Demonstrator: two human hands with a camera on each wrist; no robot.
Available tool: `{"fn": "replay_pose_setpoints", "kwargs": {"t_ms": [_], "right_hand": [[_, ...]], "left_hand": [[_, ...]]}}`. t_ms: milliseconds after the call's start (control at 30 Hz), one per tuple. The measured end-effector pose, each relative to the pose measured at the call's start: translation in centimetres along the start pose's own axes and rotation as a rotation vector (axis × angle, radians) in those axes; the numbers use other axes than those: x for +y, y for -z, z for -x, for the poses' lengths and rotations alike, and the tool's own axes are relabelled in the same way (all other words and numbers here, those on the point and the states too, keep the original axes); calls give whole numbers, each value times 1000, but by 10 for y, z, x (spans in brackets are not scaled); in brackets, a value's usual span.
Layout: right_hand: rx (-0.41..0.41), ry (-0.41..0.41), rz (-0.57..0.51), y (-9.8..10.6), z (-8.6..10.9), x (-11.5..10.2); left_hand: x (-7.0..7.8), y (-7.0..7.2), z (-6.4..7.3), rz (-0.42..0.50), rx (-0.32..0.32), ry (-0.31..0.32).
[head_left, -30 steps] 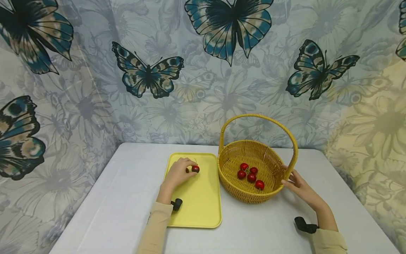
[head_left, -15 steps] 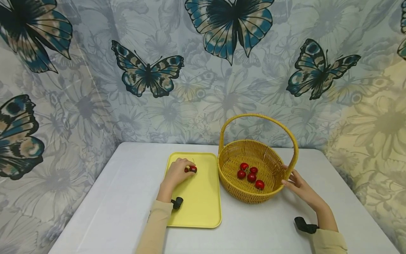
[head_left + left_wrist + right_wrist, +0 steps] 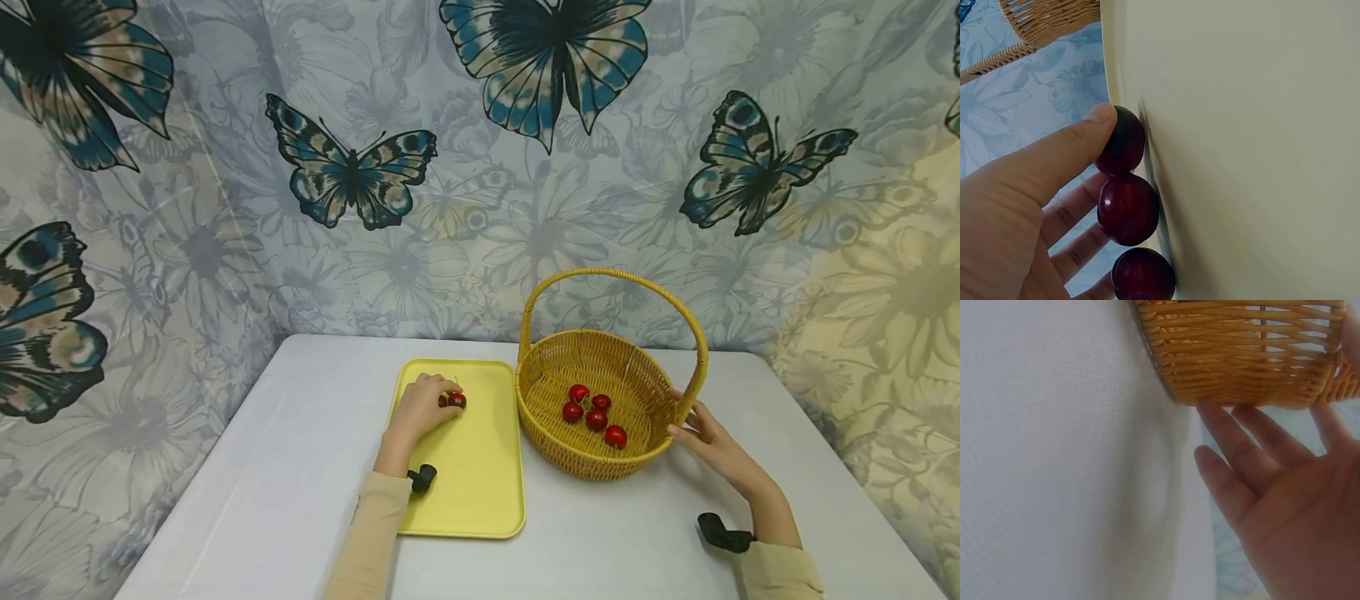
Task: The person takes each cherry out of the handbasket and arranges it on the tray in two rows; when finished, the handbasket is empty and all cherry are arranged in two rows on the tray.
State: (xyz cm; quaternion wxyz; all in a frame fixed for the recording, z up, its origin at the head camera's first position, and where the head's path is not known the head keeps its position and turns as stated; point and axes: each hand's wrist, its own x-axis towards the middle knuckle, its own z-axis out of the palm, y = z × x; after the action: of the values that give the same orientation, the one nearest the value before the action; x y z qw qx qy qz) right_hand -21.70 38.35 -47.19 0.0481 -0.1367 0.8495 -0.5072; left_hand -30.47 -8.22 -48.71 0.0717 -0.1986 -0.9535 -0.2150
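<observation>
My left hand (image 3: pixel 423 408) is over the yellow tray (image 3: pixel 480 492), its thumb and fingers around a dark red cherry (image 3: pixel 457 400). The left wrist view shows the thumb pressing the uppermost cherry (image 3: pixel 1121 140); the index finger is mostly hidden behind it. Two more cherries, a middle cherry (image 3: pixel 1128 209) and a lower cherry (image 3: pixel 1143 275), sit close below, near the other fingers. My right hand (image 3: pixel 708 442) holds the wicker basket (image 3: pixel 540 442) at the right, by the foot of its handle. In the right wrist view, several fingertips touch the basket's woven side (image 3: pixel 1241 362).
Several red cherries (image 3: pixel 596 419) lie inside the basket, whose tall arched handle (image 3: pixel 611 273) rises above it. Tray and basket stand side by side on a white-covered table (image 3: pixel 300 467). A butterfly-print cloth (image 3: pixel 480 250) hangs behind the table.
The left hand's cherry has shifted slightly left and closer into the fingers. The right hand and the basket stay in place.
</observation>
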Motion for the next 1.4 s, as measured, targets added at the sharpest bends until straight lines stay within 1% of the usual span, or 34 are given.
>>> {"fn": "replay_pose_setpoints", "kwargs": {"t_ms": [300, 433, 600, 867, 933, 1167, 1400], "right_hand": [[2, -8, 5, 0, 0, -1], [-1, -15, 13, 0, 0, -1], [1, -16, 18, 1, 0, -2], [7, -8, 33, 0, 0, -2], [9, -7, 34, 0, 0, -3], [10, -7, 32, 0, 0, -4], [3, -5, 25, 0, 1, -3]], "left_hand": [[1, 1, 1, 9, 10, -1], [3, 3, 1, -13, 11, -17], [9, 8, 4, -1, 25, -40], [24, 16, 5, 68, 14, -67], [28, 18, 5, 62, 18, -76], [46, 26, 3, 55, 37, -143], [66, 30, 2, 79, 34, -208]]}}
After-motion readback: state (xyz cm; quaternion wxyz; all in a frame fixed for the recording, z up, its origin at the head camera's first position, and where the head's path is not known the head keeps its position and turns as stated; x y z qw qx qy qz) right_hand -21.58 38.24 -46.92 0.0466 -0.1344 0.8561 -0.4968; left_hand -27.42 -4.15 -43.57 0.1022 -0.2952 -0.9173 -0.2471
